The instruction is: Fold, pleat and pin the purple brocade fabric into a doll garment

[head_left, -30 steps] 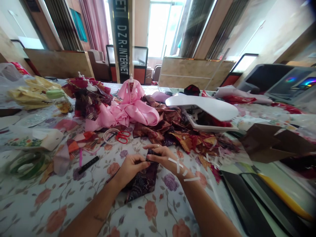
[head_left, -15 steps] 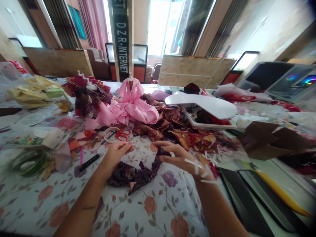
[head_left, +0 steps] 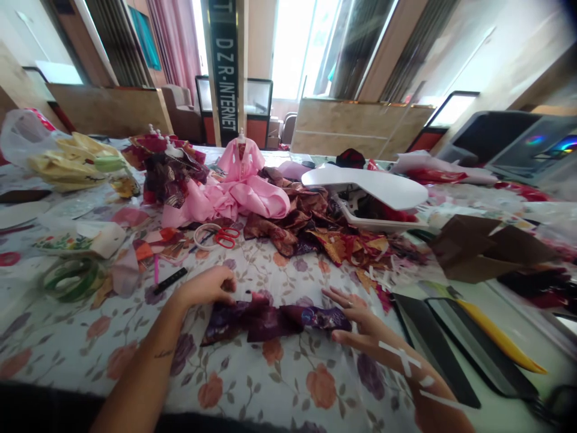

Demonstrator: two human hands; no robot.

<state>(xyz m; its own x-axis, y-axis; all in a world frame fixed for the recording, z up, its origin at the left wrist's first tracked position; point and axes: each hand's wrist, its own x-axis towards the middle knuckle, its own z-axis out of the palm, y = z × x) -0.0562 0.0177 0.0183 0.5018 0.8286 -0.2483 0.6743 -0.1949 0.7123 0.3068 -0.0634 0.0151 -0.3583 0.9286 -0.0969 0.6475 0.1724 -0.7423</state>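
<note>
A dark purple patterned cloth piece (head_left: pixel 279 322) lies stretched sideways on the flowered tablecloth (head_left: pixel 252 391). At its left end, my left hand (head_left: pixel 211 285) is bent with curled fingers close to the upper edge; whether it grips the cloth is hidden. My right hand (head_left: pixel 360 319) has its fingers spread at the cloth's right end, touching it, with white tape strips stuck on the wrist. Red-handled scissors (head_left: pixel 226 237) lie beyond my left hand, beside a white tape roll (head_left: pixel 205 236).
A small dress form in pink (head_left: pixel 241 159) stands at the back centre. Brown fabric (head_left: pixel 306 210) and scraps lie right of it. Green tape (head_left: pixel 72 279) and a black strip (head_left: pixel 170 281) are on the left; a brown box (head_left: pixel 487 246) and black flat items (head_left: pixel 435 346) are right.
The purple cloth has gone from a bunched curve to a flatter, straighter strip. My right hand has moved right and nearer, with its fingers spread. My left hand has curled and shifted slightly nearer.
</note>
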